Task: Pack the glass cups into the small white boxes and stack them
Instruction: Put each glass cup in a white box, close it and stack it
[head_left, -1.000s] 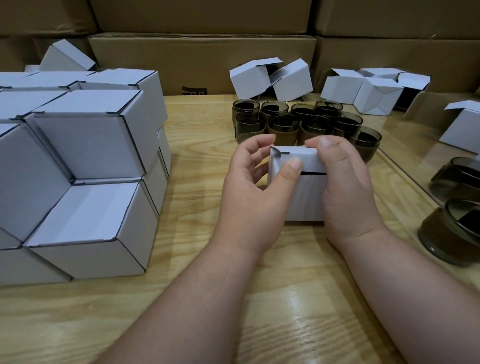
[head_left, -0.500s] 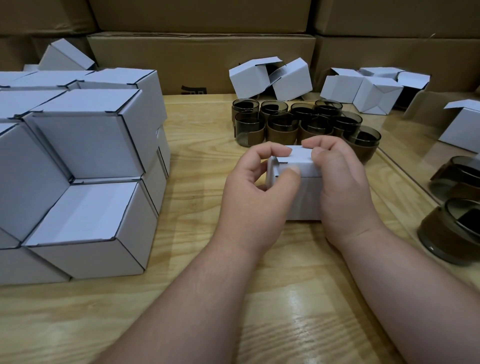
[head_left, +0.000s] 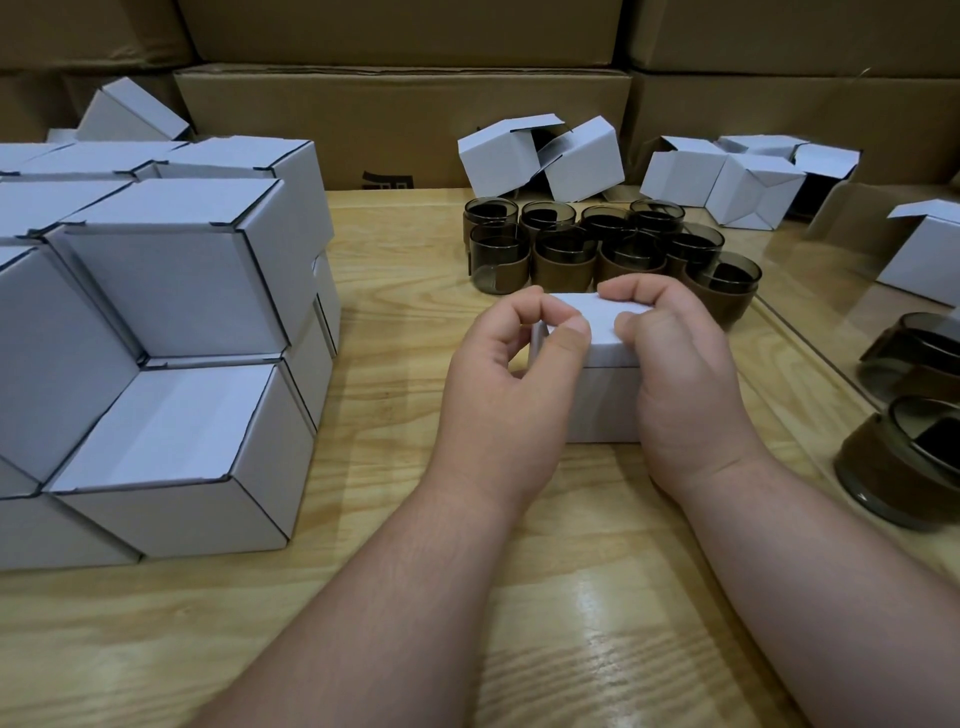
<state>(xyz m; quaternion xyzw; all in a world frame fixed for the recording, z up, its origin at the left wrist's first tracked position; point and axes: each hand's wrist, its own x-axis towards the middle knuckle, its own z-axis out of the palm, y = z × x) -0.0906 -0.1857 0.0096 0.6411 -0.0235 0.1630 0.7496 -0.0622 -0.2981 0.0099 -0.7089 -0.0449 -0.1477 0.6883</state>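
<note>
Head cam: both hands, left (head_left: 511, 374) and right (head_left: 675, 364), are pinching the small white box (head_left: 602, 364); light card, fragile glass inside probably, so grip the sides.

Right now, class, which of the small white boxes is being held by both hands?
The small white box at table centre, gripped between the left hand and right hand; the others sit untouched.

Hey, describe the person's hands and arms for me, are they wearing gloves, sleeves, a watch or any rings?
Both the left hand and the right hand are bare: no gloves, rings or watch show. Both forearms are uncovered as far as the frame's lower edge.
</note>
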